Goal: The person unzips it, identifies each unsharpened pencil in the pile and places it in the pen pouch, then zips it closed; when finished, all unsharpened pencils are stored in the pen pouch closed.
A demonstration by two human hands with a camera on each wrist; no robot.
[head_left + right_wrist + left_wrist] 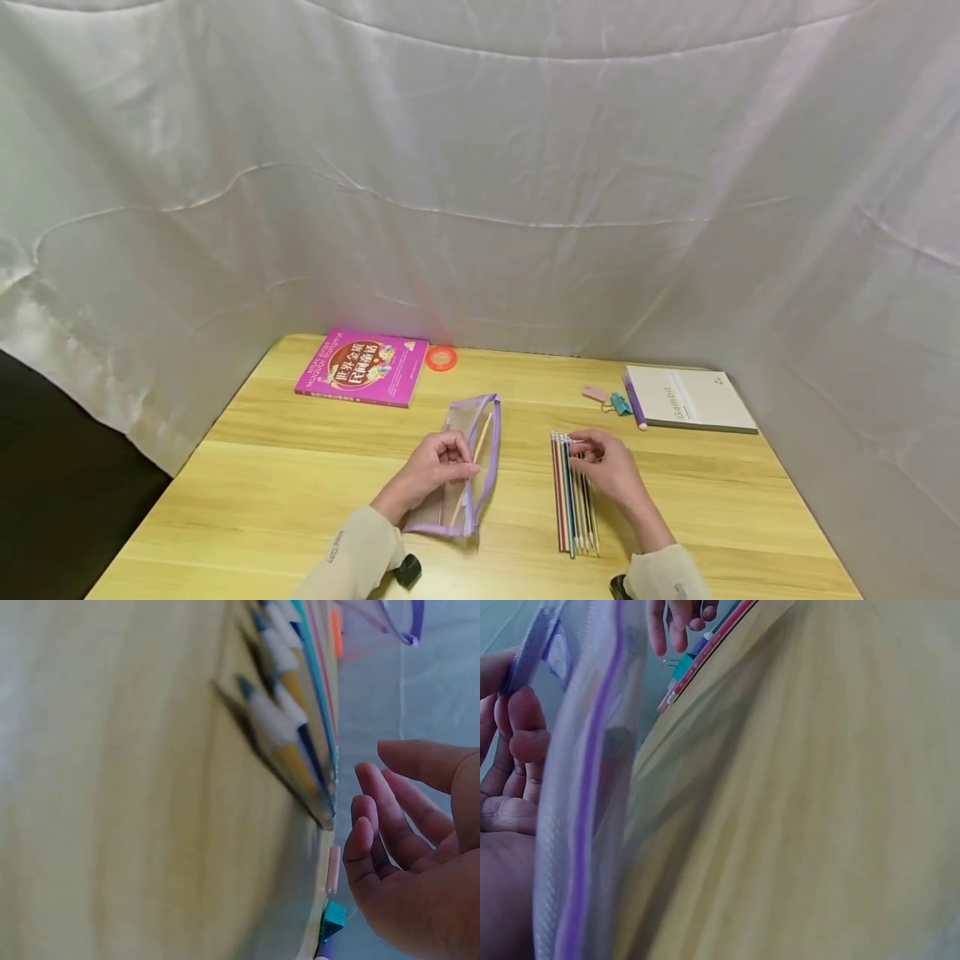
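My left hand [429, 473] pinches the purple-trimmed edge of a see-through mesh pencil pouch [492, 467] between thumb and finger. The pouch stands partly raised off the table, and a light wooden pencil [483, 440] shows inside it. To its right lies a row of several pencils [564, 500] side by side, red, blue, teal and natural wood, their sharpened tips [274, 724] toward me. Over the far end of that row is my right hand [611, 468], thumb apart from the loosely bent fingers, with nothing between them.
A magenta book [397, 375] lies at the back left beside an orange ring of tape [441, 358]. At the back right are a pink eraser [595, 392], a teal binder clip [620, 404], a purple marker [634, 402] and a pale notebook [701, 400]. Grey cloth [525, 275] hangs behind.
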